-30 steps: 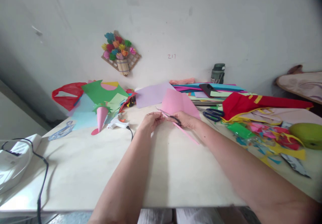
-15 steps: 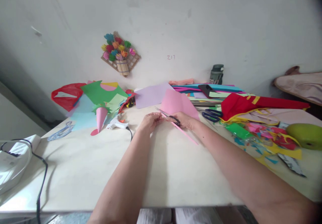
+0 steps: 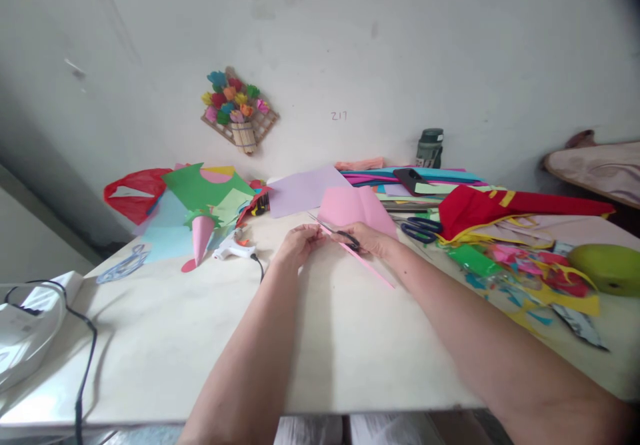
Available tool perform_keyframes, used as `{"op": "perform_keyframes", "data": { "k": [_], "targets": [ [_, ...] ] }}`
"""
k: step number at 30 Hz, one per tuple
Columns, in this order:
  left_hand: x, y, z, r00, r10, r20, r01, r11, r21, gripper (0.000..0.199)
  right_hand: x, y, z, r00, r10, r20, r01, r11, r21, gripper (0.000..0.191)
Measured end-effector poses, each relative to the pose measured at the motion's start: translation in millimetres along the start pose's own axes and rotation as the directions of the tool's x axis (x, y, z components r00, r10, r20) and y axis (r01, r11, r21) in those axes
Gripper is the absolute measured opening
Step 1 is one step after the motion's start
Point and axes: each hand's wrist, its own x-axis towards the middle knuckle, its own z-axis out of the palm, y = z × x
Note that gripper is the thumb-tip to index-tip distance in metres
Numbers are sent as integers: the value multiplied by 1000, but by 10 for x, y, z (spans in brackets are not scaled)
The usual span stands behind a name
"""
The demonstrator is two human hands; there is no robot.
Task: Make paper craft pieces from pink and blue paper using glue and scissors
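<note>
A pink sheet of paper stands partly raised beyond my hands at the middle of the table. My right hand is closed round the dark handles of a pair of scissors, whose blades point left across the paper's near edge. With fingers pinched, my left hand holds the paper's left end close to the blade tips. From beside the scissors a narrow pink strip slants down to the right. My fingers partly hide the cut edge.
Left of my hands lie a white glue gun with its cord and a pink paper cone. A second pair of scissors is at the right, near paper scraps and a green fruit-like object. A power strip sits far left.
The raised top of the pink sheet has dropped a little. Both hands and the scissors stay almost in place; the view has shifted slightly.
</note>
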Motion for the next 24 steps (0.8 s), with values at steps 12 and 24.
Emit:
{"op": "perform_keyframes", "data": {
  "k": [12, 24],
  "targets": [
    [5, 1, -16, 998, 10, 61, -12, 1000, 26, 3, 89, 116, -13, 999, -47, -6, 47, 999, -5, 40],
    [5, 3, -16, 999, 0, 54, -2, 999, 32, 5, 32, 57, 4, 997, -82, 3, 82, 997, 10, 37]
  ]
}}
